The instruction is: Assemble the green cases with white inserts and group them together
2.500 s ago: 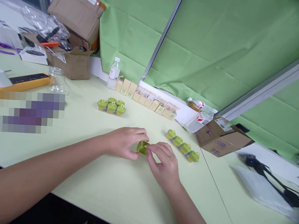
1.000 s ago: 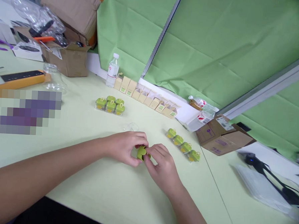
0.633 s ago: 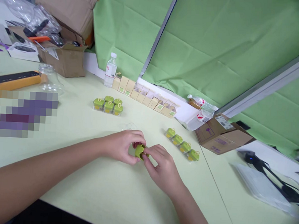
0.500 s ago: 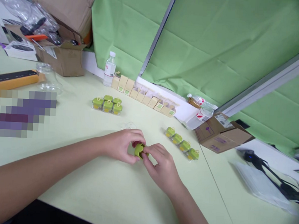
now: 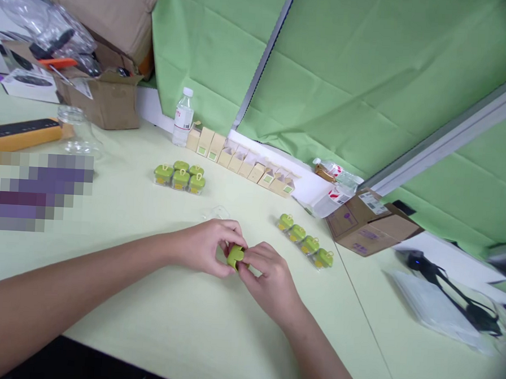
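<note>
Between both hands, above the table, is a small green lid-like plastic piece (image 5: 234,257) with a notched rim. My left hand (image 5: 211,247) grips its left side, fingers curled over the top and thumb below. The fingertips of my right hand (image 5: 269,275) pinch its right edge, hiding part of it. Just beyond my left hand lies a clear plastic piece (image 5: 218,212). Several small clear cases with green lids and looped handles (image 5: 180,178) stand grouped to the upper left. Another line of such cases (image 5: 303,241) stands to the right.
Small open cartons (image 5: 241,160) line the back, with an upright water bottle (image 5: 182,118) at their left end. More bottles (image 5: 335,199) lie beside a cardboard box (image 5: 365,223) at right. A glass jar (image 5: 75,132) and a power strip (image 5: 22,133) are at left.
The green piece has turned slightly in my fingers, and my right fingertips have shifted a little on it. The whole view has drifted slightly; the cases stay in place.
</note>
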### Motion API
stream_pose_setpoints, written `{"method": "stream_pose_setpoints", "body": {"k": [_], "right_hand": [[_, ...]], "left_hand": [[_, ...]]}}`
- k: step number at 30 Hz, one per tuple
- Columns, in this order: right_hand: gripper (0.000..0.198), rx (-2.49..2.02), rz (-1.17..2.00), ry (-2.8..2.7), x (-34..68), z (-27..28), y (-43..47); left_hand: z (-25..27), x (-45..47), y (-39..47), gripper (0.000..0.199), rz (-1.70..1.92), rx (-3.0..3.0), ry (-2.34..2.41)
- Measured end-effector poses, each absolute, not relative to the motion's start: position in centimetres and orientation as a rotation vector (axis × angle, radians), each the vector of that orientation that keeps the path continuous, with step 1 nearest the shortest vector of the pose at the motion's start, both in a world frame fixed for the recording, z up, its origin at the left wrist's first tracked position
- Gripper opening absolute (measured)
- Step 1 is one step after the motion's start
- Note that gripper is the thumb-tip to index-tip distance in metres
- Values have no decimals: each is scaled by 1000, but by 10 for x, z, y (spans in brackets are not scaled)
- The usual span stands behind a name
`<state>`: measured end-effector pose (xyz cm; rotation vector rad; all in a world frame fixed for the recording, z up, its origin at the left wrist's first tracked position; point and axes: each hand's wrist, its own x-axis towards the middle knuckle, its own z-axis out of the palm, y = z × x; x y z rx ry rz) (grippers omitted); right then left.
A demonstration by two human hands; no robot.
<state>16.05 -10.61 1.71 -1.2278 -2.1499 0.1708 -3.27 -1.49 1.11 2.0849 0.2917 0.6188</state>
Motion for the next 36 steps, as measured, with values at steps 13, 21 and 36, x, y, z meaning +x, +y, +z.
{"method": "stream_pose_setpoints", "body": {"k": [13,21,36], "right_hand": [[26,-1319,326,-1804,166,25,-111],[25,-1246,1246,-1250,166,29,-101],[22,-1348,1080,-1250,152,22,-104]], "left_hand": [[13,-31,-12,39,789,1931,253],[21,-28,-19,45,951,2094,247],[10,-23,-30,45,865,2277,293]]}}
